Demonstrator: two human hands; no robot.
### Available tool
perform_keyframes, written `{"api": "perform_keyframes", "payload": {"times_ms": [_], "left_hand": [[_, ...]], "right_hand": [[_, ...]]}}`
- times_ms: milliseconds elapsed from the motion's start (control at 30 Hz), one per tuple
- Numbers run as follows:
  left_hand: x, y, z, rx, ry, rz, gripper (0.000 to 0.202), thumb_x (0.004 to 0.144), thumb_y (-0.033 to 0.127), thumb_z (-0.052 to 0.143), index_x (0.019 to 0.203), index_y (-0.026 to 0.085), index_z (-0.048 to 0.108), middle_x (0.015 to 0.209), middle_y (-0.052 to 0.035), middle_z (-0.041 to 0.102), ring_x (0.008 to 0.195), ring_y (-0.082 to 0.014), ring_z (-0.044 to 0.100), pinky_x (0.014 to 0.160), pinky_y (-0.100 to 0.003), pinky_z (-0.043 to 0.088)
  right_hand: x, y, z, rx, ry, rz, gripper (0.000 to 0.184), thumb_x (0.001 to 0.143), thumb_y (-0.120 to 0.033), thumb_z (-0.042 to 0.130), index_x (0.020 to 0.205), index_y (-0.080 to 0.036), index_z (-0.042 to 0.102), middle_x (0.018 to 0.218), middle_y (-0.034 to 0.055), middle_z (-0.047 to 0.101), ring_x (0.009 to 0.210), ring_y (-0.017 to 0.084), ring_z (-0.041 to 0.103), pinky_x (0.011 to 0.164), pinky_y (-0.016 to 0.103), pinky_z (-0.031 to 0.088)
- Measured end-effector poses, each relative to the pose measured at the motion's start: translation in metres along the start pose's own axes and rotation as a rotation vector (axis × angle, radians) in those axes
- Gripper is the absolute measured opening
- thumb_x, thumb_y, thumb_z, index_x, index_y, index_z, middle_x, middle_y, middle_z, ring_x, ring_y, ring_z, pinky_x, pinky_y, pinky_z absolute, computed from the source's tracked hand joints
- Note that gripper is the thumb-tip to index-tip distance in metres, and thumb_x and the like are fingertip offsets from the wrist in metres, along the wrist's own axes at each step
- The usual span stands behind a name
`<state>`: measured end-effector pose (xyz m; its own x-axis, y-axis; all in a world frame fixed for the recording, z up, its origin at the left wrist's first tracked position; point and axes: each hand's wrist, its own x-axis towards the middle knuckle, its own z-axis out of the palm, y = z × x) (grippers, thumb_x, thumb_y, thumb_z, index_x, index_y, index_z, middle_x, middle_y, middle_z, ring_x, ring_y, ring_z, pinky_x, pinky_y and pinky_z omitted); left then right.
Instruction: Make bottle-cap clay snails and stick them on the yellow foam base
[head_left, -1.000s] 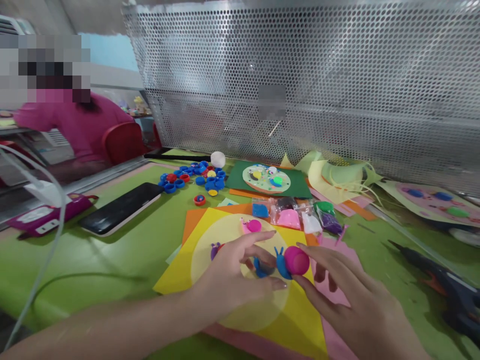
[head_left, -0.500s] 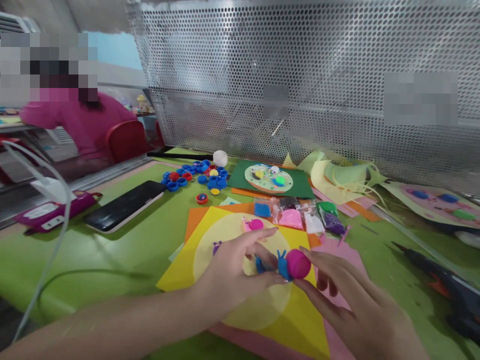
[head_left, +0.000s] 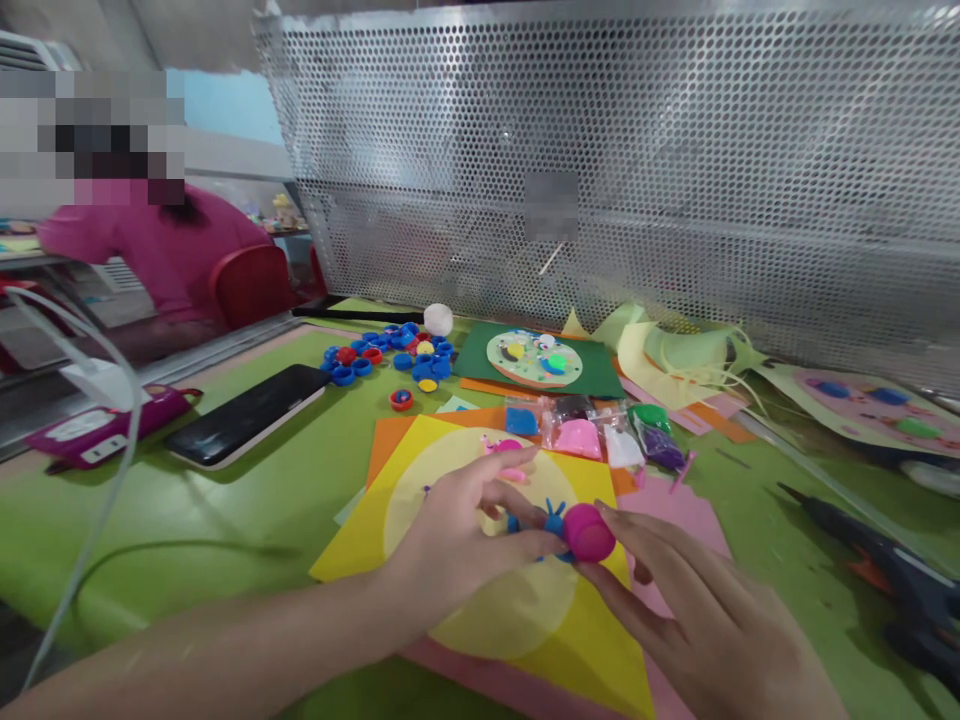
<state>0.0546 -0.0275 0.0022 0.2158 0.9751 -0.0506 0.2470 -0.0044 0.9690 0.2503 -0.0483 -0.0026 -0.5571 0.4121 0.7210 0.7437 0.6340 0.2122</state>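
Observation:
A clay snail with a round magenta shell point(head_left: 589, 532) and a blue body with feelers point(head_left: 554, 516) is held above a cream paper circle point(head_left: 517, 625) on a yellow sheet point(head_left: 600, 660). My right hand point(head_left: 697, 600) grips the shell from the right between thumb and fingertips. From the left, my left hand point(head_left: 450, 530) pinches at the blue body. Its thumb and fingers partly hide the blue clay. Beyond the left fingers, a pink snail point(head_left: 510, 447) lies on the circle, partly covered. Only a speck of a purple piece shows beside the left hand.
Bags of coloured clay point(head_left: 577, 438) lie behind the yellow sheet, with bottle caps point(head_left: 427, 368) further left. A glue gun point(head_left: 877, 560) rests at right. At left are a phone point(head_left: 251, 412) and a purple power strip point(head_left: 112, 430) with a white cable. A perforated metal panel point(head_left: 600, 120) stands behind.
Both hands and the snail have shifted slightly left. My left thumb and fingers now cover more of the blue body. The purple piece on the circle is more hidden.

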Motion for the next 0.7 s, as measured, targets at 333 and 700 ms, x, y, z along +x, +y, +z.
{"api": "perform_keyframes", "payload": {"times_ms": [333, 700], "left_hand": [[0.0032, -0.0013, 0.002, -0.025, -0.046, 0.02, 0.065, 0.061, 0.028, 0.076, 0.12, 0.019, 0.049, 0.075, 0.0011, 0.069, 0.078, -0.0185, 0.064, 0.078, -0.031, 0.045], [-0.0006, -0.0016, 0.0029, -0.054, -0.062, 0.007, 0.071, 0.06, 0.025, 0.076, 0.124, 0.018, 0.046, 0.075, 0.0014, 0.07, 0.082, -0.0182, 0.064, 0.084, -0.033, 0.044]], "right_hand": [[-0.0075, 0.0032, 0.0015, -0.078, -0.054, -0.067, 0.024, 0.092, -0.017, 0.043, 0.088, -0.017, 0.067, 0.08, 0.0041, 0.067, 0.072, 0.012, 0.062, 0.069, 0.021, 0.049], [-0.0061, 0.0013, 0.0017, 0.046, -0.077, -0.008, 0.02, 0.092, -0.019, 0.042, 0.092, -0.015, 0.062, 0.08, 0.0051, 0.066, 0.068, 0.012, 0.063, 0.066, 0.02, 0.05]]}}
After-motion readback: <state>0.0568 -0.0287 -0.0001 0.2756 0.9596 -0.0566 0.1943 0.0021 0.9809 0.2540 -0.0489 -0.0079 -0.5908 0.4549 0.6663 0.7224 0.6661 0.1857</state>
